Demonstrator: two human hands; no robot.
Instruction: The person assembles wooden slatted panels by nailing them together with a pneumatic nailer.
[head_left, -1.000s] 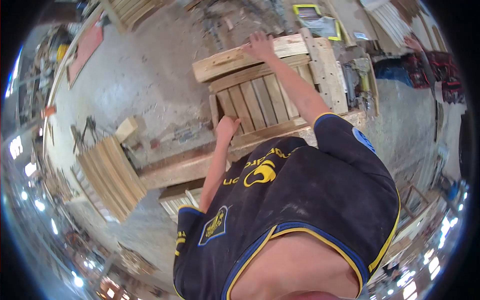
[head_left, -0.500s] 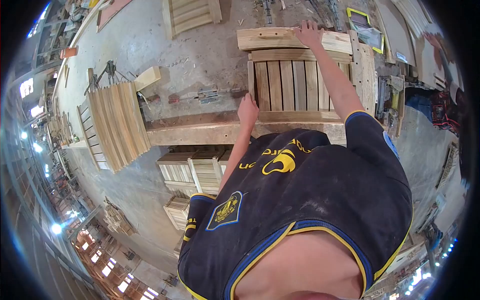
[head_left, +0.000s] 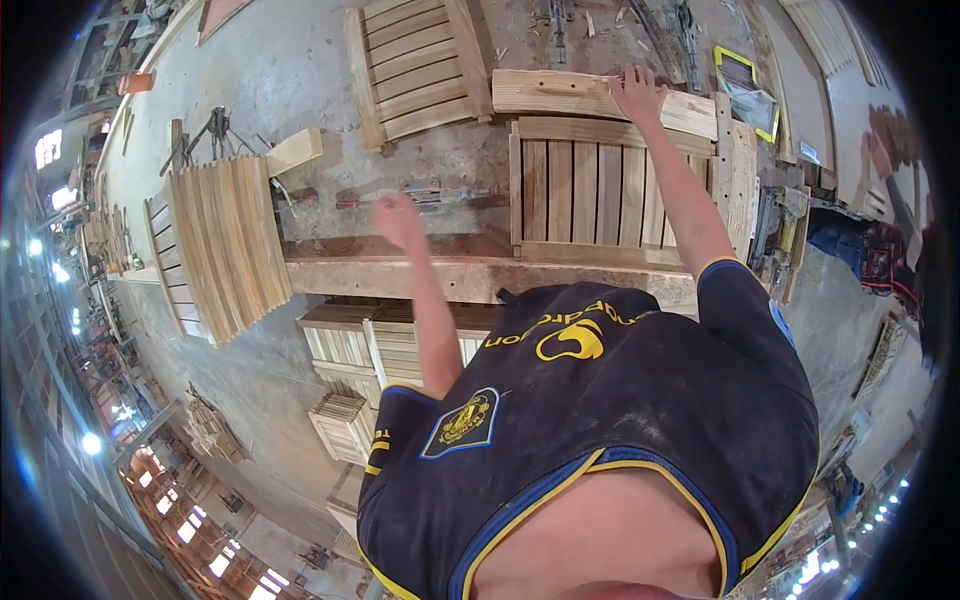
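Observation:
My right hand (head_left: 638,97) lies over the far wooden beam (head_left: 560,94), its fingers stretched out and spread across the far edge. Between that beam and the near edge of the workbench (head_left: 400,277) lies a slatted wooden panel (head_left: 600,190) with a frame around its slats. My left hand (head_left: 397,220) is left of the panel, apart from it, above the bench's recessed middle. Motion blurs its fingers. Close by it, long thin tools (head_left: 430,198) lie in the recess.
Another slatted panel (head_left: 415,65) lies beyond the bench. Joined boards (head_left: 225,250) and a wood block (head_left: 295,152) are at left. Slatted pieces (head_left: 340,350) are stacked below the near edge. A yellow-edged frame (head_left: 745,90) is at far right, and a person (head_left: 885,250) is at the right edge.
My left hand has left the panel's left edge and swung left over the recess. My right hand stays on the beam. The view has shifted, showing more of the farther panel.

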